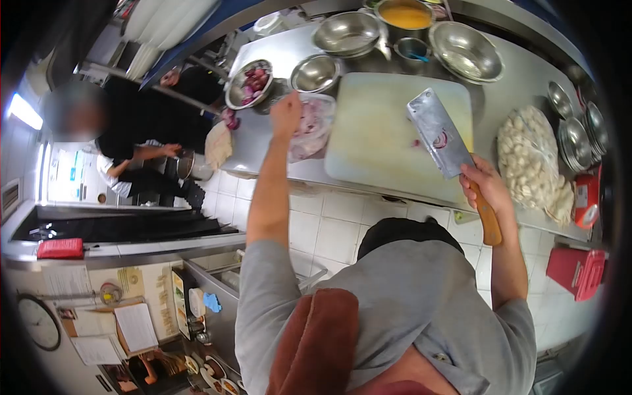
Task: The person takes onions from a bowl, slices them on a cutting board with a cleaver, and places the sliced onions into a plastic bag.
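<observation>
My right hand (485,179) is closed on a cleaver (438,131) with a wooden handle, its wide blade raised over the right part of the white cutting board (375,131). A small purple piece sticks to the blade, and another tiny one lies on the board. My left hand (286,114) is curled closed beside a clear plastic bag (313,125) with pale purple contents, just below a steel bowl (315,74). Its fingertips are hidden, so what they hold, if anything, does not show. Left of it stands a bowl of peeled red onions (253,84).
Along the back are steel bowls (466,52) and a pot of orange liquid (406,16). A large bag of garlic (532,155) lies on the right, near stacked small bowls (575,143). A co-worker in black (141,118) is at the left. A red bin (576,271) stands below right.
</observation>
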`<state>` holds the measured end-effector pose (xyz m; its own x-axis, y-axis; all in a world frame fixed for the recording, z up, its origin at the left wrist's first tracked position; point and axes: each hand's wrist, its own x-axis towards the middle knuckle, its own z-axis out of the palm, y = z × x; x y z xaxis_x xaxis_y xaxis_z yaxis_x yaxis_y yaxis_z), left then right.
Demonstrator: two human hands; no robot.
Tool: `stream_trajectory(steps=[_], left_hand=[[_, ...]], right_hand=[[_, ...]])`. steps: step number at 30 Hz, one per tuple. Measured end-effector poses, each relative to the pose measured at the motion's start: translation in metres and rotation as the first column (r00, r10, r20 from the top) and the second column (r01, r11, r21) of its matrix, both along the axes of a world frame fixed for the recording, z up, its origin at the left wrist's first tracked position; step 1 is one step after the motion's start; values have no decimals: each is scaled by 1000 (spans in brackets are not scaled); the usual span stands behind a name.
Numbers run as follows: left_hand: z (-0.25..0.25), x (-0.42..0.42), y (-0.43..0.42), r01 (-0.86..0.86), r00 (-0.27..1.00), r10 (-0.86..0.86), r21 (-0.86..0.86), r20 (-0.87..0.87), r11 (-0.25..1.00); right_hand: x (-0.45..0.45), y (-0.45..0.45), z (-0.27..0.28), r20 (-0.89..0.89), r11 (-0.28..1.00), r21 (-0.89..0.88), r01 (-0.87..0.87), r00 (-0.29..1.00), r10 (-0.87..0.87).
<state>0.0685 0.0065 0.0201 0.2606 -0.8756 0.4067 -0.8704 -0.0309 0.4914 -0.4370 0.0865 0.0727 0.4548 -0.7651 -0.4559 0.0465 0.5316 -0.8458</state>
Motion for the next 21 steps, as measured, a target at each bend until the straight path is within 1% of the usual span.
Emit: stream_trajectory(steps=[2,3,5,6,7,8,9,10,11,12,13,14,15,17,18,19,20,21], left_hand=[[-3,4,-3,54,995,-52,-29,87,998],[0,-1,-3,45,995,-41,-42,92,998],[8,-5,-1,23,992,-18,-39,126,999],[10,-10,-1,7,987,-3,-24,160,1000],[15,-25,0,22,988,-18,-27,153,999],[25,-39,4,-15,983,32,-96,178,995],[31,-52,5,-55,976,88,-165,201,985],[27,-61,3,-55,976,88,-167,200,984],[19,-72,2,-73,976,115,-220,187,973],[13,-83,2,-95,974,146,-273,172,957],[10,-101,4,-104,972,156,-276,174,956],[3,-122,6,-75,994,94,-287,52,955],[-3,-143,6,-45,997,26,-303,-68,952],[-36,-182,1,76,990,-89,-126,-106,989],[-36,-208,0,172,974,-179,-58,-140,983],[-36,-232,0,265,948,-260,5,-182,964],[-59,-240,-9,232,973,-232,11,7,973],[-81,-243,-16,198,961,-197,14,194,980]], right_hand=[[-30,-3,-3,-196,987,-158,-13,980,-18],[-42,-7,-13,-266,975,-221,-8,962,-53],[-61,-20,-26,-504,932,-336,-139,862,-54],[-62,-23,-25,-595,900,-386,-202,800,-76],[-61,-28,-27,-675,863,-426,-273,731,-102],[-59,-32,-54,-676,711,-611,-348,696,-240],[-56,-36,-79,-642,511,-745,-429,671,-371],[-48,-37,-77,-672,503,-721,-476,658,-340],[-36,-37,-73,-700,491,-696,-523,644,-307],[-27,-37,-79,-699,485,-698,-527,647,-305],[-18,-37,-88,-723,452,-679,-578,634,-275],[-13,-36,-94,-745,418,-658,-626,620,-245],[-12,-36,-92,-741,413,-663,-624,626,-243],[-12,-35,-87,-609,416,-747,-519,784,-116],[-15,-36,-86,-607,411,-749,-520,786,-112],[-23,-38,-86,-524,682,-606,-409,851,45],[-31,-40,-84,-388,878,-364,-311,908,161],[-38,-39,-76,-390,874,-363,-322,905,172]])
